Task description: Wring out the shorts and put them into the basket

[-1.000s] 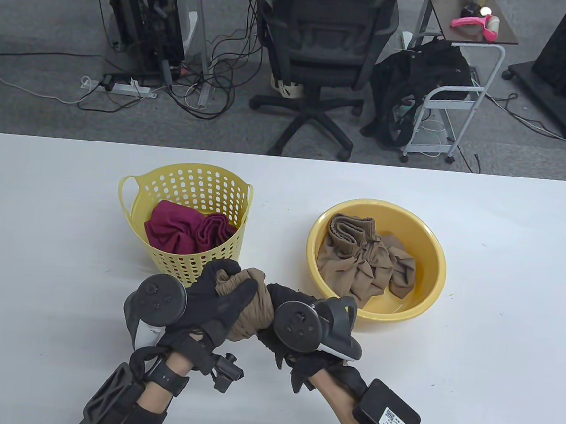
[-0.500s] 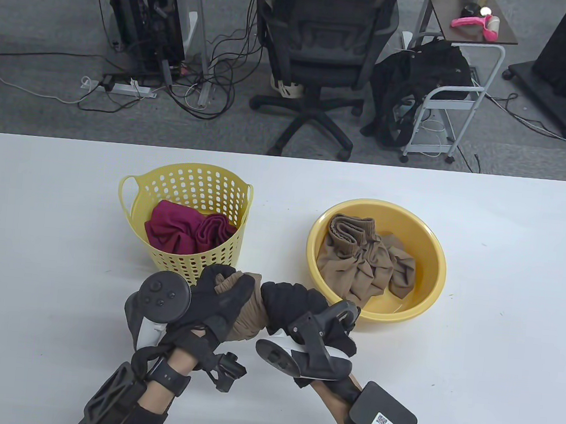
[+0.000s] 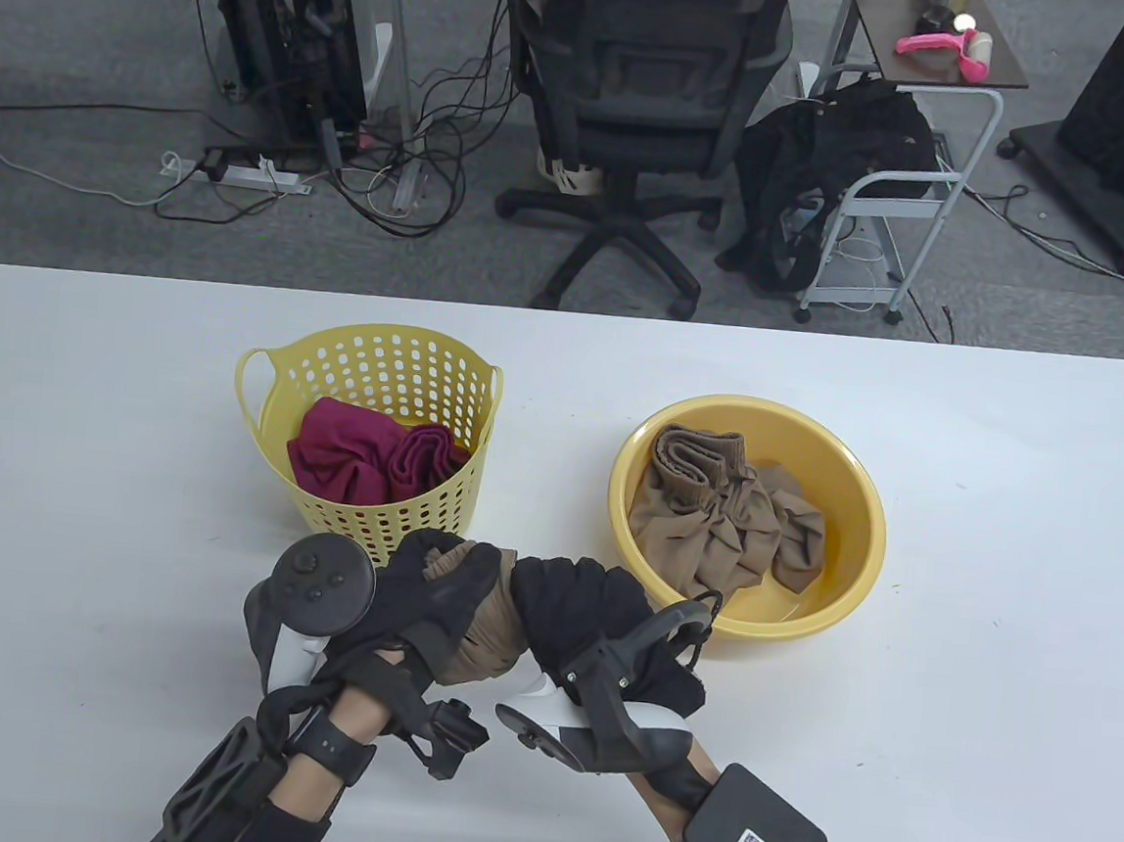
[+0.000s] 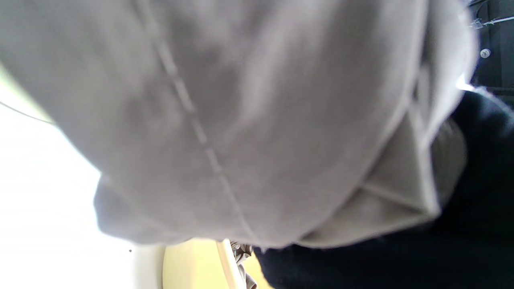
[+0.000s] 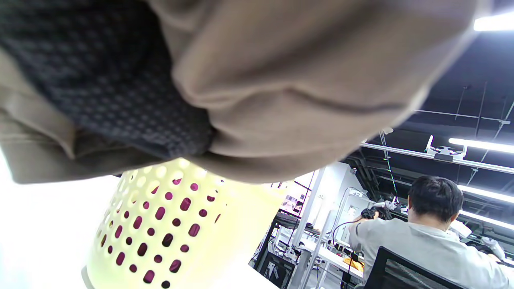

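A bunched pair of tan shorts (image 3: 490, 626) is held above the table's near middle, gripped by my left hand (image 3: 434, 597) on one end and my right hand (image 3: 571, 604) on the other. Both hands curl tightly round the cloth, close together, twisted against each other. The tan fabric (image 4: 241, 120) fills the left wrist view and the top of the right wrist view (image 5: 301, 80). The yellow perforated basket (image 3: 275, 386) stands just beyond my left hand and holds maroon shorts (image 3: 363, 453). Its wall (image 5: 168, 224) shows under the cloth in the right wrist view.
A yellow basin (image 3: 855, 555) to the right of the basket holds another tan garment (image 3: 725, 519) in a little water. My right hand's tracker (image 3: 615, 711) hangs near the basin's front rim. An office chair (image 3: 639, 103) and a cart (image 3: 896, 195) stand beyond the table.
My right hand has rolled over, from tracker up to tracker turned down toward me, twisting the shorts tighter. My left hand holds its end nearly still.
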Demonstrator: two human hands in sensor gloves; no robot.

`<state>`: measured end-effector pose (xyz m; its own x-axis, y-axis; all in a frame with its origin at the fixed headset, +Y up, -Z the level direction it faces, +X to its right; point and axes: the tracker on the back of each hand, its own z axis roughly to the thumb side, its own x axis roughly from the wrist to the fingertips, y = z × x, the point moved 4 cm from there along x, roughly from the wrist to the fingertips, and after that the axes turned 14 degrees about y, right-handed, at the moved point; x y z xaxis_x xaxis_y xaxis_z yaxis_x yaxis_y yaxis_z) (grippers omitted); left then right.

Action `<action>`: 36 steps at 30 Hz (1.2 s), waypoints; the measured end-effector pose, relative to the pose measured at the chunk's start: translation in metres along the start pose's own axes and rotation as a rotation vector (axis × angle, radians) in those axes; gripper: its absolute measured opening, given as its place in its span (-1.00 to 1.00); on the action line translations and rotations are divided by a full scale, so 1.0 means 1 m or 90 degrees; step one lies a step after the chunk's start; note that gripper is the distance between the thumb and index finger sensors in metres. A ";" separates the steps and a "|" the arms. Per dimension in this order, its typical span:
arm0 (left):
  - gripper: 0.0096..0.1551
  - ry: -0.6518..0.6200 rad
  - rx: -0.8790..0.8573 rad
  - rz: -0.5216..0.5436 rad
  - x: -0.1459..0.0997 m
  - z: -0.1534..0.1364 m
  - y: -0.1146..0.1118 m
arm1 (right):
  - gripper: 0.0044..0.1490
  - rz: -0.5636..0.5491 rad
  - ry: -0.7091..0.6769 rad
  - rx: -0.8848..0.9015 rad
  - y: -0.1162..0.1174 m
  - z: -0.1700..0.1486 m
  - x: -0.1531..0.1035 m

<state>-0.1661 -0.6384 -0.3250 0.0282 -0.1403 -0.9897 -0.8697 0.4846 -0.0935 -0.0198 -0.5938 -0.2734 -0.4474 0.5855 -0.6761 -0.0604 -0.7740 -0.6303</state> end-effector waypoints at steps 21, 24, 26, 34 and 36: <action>-0.32 -0.032 0.006 0.011 -0.002 0.006 0.003 | -0.08 0.037 0.050 0.067 0.004 -0.011 0.002; -0.31 -0.051 0.013 0.019 -0.005 0.010 0.004 | -0.07 0.054 0.072 0.107 0.005 -0.016 0.004; -0.30 -0.066 0.018 0.025 -0.006 0.013 0.005 | -0.07 0.069 0.084 0.135 0.005 -0.021 0.005; -0.30 -0.153 0.000 0.021 -0.012 0.023 0.004 | -0.08 0.183 0.155 0.292 0.016 -0.043 0.009; -0.31 -0.176 -0.002 0.020 -0.014 0.026 0.004 | -0.09 0.222 0.175 0.353 0.022 -0.050 0.009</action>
<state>-0.1565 -0.6119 -0.3146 0.1343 0.1158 -0.9842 -0.8734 0.4829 -0.0624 0.0194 -0.5936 -0.3121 -0.2862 0.2646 -0.9209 -0.4325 -0.8933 -0.1222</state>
